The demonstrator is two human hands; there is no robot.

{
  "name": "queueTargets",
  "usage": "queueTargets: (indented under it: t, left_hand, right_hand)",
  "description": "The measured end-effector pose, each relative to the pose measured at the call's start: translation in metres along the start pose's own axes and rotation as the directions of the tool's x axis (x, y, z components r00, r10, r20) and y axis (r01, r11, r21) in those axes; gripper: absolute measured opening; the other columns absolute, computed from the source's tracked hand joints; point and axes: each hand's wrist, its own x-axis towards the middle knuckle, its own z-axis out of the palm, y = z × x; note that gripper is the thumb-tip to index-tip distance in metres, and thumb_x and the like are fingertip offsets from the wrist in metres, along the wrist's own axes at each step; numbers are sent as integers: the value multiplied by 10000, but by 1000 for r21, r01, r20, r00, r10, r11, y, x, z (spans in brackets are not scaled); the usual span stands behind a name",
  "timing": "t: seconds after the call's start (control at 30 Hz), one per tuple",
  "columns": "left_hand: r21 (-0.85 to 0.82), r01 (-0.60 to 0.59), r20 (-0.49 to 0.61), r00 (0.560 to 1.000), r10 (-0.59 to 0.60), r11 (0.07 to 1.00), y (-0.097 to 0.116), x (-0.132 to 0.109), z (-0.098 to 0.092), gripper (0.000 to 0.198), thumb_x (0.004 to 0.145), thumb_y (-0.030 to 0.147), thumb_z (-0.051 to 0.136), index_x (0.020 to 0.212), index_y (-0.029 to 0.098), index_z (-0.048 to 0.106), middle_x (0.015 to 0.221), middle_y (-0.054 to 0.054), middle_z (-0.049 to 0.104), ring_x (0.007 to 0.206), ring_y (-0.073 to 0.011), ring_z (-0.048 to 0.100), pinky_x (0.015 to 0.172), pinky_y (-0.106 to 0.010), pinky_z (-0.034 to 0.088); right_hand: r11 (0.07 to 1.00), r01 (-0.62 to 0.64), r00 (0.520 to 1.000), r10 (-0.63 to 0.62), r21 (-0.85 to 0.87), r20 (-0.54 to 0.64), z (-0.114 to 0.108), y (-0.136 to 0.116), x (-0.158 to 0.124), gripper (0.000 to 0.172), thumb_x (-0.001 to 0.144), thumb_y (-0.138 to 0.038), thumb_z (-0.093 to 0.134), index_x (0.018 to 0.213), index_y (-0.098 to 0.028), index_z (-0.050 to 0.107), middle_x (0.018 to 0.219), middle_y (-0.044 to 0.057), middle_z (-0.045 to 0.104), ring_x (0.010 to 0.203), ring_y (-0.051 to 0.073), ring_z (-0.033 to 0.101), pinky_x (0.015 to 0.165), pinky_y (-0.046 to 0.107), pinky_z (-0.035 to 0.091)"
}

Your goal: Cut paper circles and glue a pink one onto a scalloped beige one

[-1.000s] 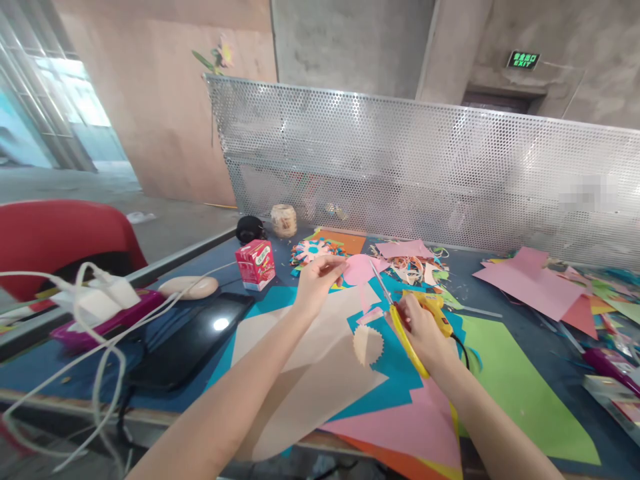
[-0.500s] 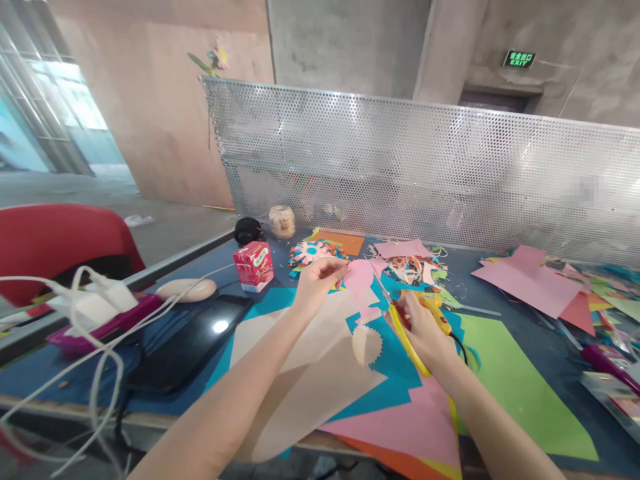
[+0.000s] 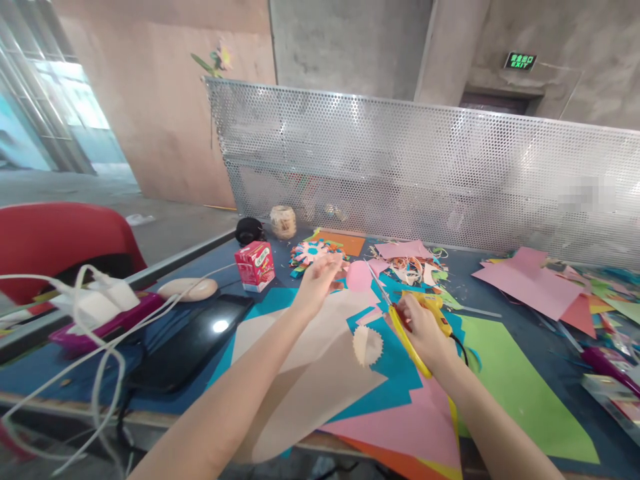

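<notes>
My left hand (image 3: pixel 320 280) is closed, pinching the edge of a small rounded piece of pink paper (image 3: pixel 359 277) above the sheets. In my right hand (image 3: pixel 423 327) is a pair of scissors (image 3: pixel 407 343) with yellow handles, its blades pointing up and away beside the pink paper. Whether the blades touch the paper I cannot tell. Below them a pale disc with a zigzag edge (image 3: pixel 367 345) lies across the large beige sheet (image 3: pixel 300 393) and the blue paper (image 3: pixel 400 380). A yellow glue gun (image 3: pixel 435 308) lies just behind my right hand.
A red drink carton (image 3: pixel 255 267), a black tablet-like device (image 3: pixel 190 343) and a purple power strip (image 3: pixel 100 327) with white cables stand left. Paper scraps (image 3: pixel 407 267) and a layered paper flower (image 3: pixel 313 252) lie behind. Green paper (image 3: pixel 520 387) lies right. A perforated metal screen (image 3: pixel 400 167) borders the table.
The pink paper in my left hand has turned and now looks rounder, without the strip that hung beneath it. My left fingers have shifted slightly; the scissors stay nearly in place.
</notes>
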Motion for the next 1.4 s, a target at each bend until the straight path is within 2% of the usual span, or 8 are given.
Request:
queueTargets:
  t: [0.13, 0.27, 0.43, 0.63, 0.93, 1.2, 1.4]
  left_hand:
    - [0, 119, 117, 986, -119, 993, -2, -5, 4, 582, 444, 410, 900, 896, 134, 659, 716, -25, 655, 632, -139, 624, 486, -208, 436]
    - [-6, 86, 94, 992, -85, 996, -1, -5, 4, 514, 482, 344, 884, 883, 146, 632, 663, 15, 625, 623, -111, 601, 483, -192, 416]
    - [30, 37, 107, 993, -40, 999, 2, -5, 4, 414, 520, 267, 858, 843, 133, 636, 657, 0, 666, 528, -89, 552, 458, -206, 387]
    - [38, -4, 89, 996, 1, 999, 0, -4, 4, 407, 547, 265, 839, 876, 129, 643, 665, 0, 693, 439, -57, 493, 467, -220, 392]
    - [28, -29, 67, 997, 27, 999, 0, -3, 5, 427, 507, 286, 857, 841, 132, 640, 622, 5, 674, 418, -68, 496, 415, -217, 383]
    - [50, -33, 75, 997, 30, 998, 5, -10, 10, 352, 540, 268, 831, 799, 133, 633, 657, -23, 698, 444, -75, 517, 404, -212, 393]
    - [66, -44, 80, 996, 39, 997, 2, -7, 7, 366, 538, 271, 842, 805, 134, 633, 662, -23, 694, 457, -79, 529, 407, -208, 388]
  right_hand:
    - [999, -2, 1000, 1, 46, 5, 0, 3, 1, 254, 838, -500, 546, 795, -253, 507, 658, 7, 596, 623, 196, 585, 527, 260, 375]
    - [993, 13, 1000, -14, 118, 11, 0, 5, 2, 273, 839, -512, 541, 781, -251, 482, 649, -1, 565, 612, 188, 560, 526, 258, 370]
    - [979, 48, 998, -56, 197, 33, 0, 4, 2, 289, 851, -503, 504, 748, -246, 422, 651, -7, 535, 615, 180, 528, 545, 267, 375]
    - [980, 46, 998, -54, 193, 35, 1, 8, 4, 311, 852, -532, 477, 763, -243, 405, 685, -3, 548, 622, 178, 521, 568, 276, 379]
    - [993, 5, 997, -14, 116, 74, -1, 9, 2, 256, 850, -495, 513, 827, -248, 446, 804, 39, 640, 777, 230, 610, 632, 296, 416]
    - [998, -7, 999, 4, 61, 52, -2, 6, 2, 267, 861, -509, 505, 803, -252, 464, 698, 11, 596, 694, 213, 588, 582, 273, 391]
    - [995, -22, 999, 18, 96, 39, -1, 6, 3, 266, 852, -506, 511, 799, -247, 478, 661, -2, 578, 632, 195, 559, 555, 266, 381]
